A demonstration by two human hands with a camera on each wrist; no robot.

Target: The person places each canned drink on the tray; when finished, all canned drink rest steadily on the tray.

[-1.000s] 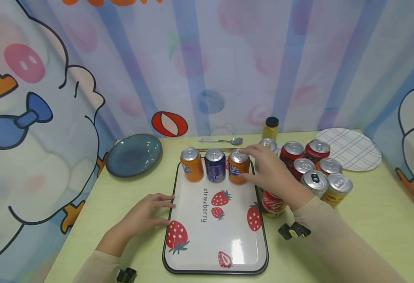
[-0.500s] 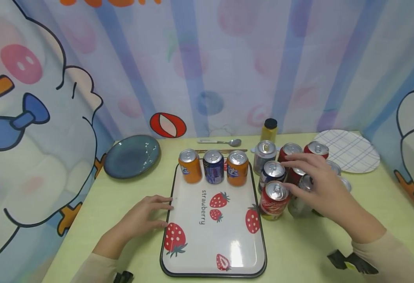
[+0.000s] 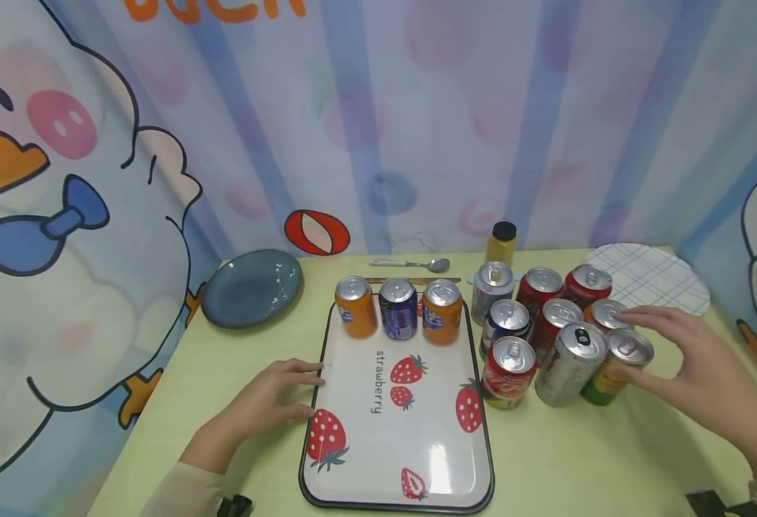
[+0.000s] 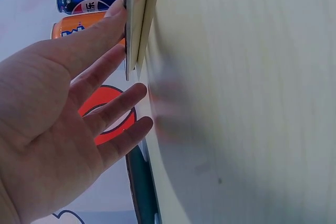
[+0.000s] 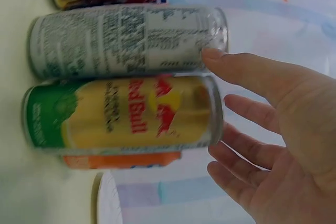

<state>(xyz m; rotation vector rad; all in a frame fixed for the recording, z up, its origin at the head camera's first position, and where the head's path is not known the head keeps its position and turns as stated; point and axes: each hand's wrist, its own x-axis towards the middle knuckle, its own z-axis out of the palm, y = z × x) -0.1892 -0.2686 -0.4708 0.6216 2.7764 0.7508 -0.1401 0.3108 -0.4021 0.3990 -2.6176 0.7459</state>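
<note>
My left hand [image 3: 258, 409] rests with relaxed, spread fingers at the left edge of a white strawberry tray [image 3: 430, 445]; in the left wrist view its thumb [image 4: 113, 11] touches the rim. Along the tray's far end stand an orange can [image 3: 356, 309], a dark blue Pepsi can [image 3: 398, 310] and a second orange can [image 3: 442, 313]. My right hand [image 3: 702, 380] is spread beside the yellow-green Red Bull can [image 3: 614, 370], at its top. In the right wrist view the thumb lies by the top of the tall silver can [image 5: 126, 40]; contact with the Red Bull can [image 5: 126, 114] is unclear.
Right of the tray several upright cans crowd together, with a red-and-yellow can [image 3: 509, 373] in front. Behind are a black-capped jar [image 3: 501, 244], a spoon [image 3: 411, 264] and a checked plate [image 3: 650, 276]. A dark teal plate [image 3: 252, 289] is at the far left.
My right hand has left the right orange can on the tray and moved right, over the can group, to the Red Bull can. The left hand has stayed at the tray's edge.
</note>
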